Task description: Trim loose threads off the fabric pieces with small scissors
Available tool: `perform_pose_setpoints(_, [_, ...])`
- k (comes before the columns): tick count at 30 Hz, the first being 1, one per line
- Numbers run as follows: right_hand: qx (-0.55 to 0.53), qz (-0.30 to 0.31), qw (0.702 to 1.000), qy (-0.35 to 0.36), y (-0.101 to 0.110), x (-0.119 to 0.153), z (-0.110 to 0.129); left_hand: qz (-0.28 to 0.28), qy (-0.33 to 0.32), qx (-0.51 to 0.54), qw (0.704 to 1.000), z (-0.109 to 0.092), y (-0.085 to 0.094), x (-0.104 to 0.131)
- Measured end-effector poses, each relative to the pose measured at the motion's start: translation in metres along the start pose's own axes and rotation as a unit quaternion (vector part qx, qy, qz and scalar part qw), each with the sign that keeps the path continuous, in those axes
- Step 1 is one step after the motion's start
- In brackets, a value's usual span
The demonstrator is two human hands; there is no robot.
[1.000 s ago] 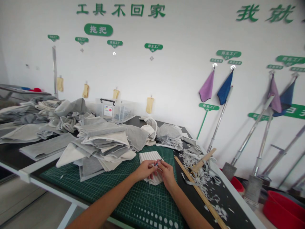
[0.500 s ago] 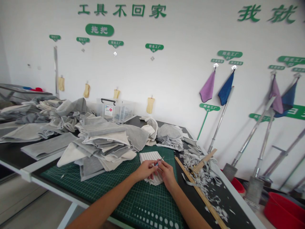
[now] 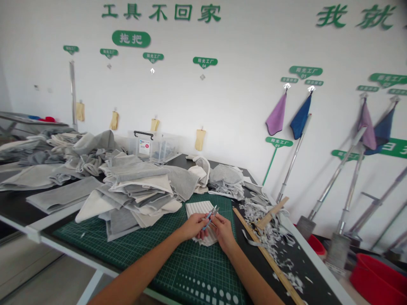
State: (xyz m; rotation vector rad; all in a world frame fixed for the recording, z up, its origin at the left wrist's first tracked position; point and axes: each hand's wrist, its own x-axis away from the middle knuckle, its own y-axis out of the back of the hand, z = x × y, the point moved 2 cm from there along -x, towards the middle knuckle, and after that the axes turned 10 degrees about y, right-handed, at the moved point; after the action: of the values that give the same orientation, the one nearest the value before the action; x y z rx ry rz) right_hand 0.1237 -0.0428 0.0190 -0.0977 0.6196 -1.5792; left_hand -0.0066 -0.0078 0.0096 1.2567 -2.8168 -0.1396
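Snips (image 3: 210, 214) between both hands' fingers (image 3: 203, 221), above cloth (image 3: 203, 212)

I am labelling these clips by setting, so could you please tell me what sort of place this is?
Probably a small textile or mop-making workshop: stacked grey and white cloth pieces cover a green cutting mat, fabric trimmings lie beside a wooden ruler, and mop poles lean against the wall.

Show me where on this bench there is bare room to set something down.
Free: the green cutting mat in front of the fabric pile, left of the left hand; also the near mat edge between the forearms. Crowded: the black strip right of the wooden ruler, littered with offcuts, and everything behind the striped cloth.
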Motion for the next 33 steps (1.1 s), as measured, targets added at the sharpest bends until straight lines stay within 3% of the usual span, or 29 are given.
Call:
perform_pose_setpoints(10, [-0.054,0.021,0.998,-0.005,-0.002,0.000,0.003,0.060,0.016,0.069,0.996,-0.011,0.001,0.007])
perform_pose_setpoints(20, [-0.032,0.005,0.999,-0.012,-0.006,0.003,0.005,0.063,0.038,0.123,0.990,-0.015,0.000,0.009])
perform_pose_setpoints(33, [0.014,-0.061,0.997,-0.035,-0.007,0.004,-0.002,-0.013,0.042,0.034,0.998,-0.011,-0.013,0.006])
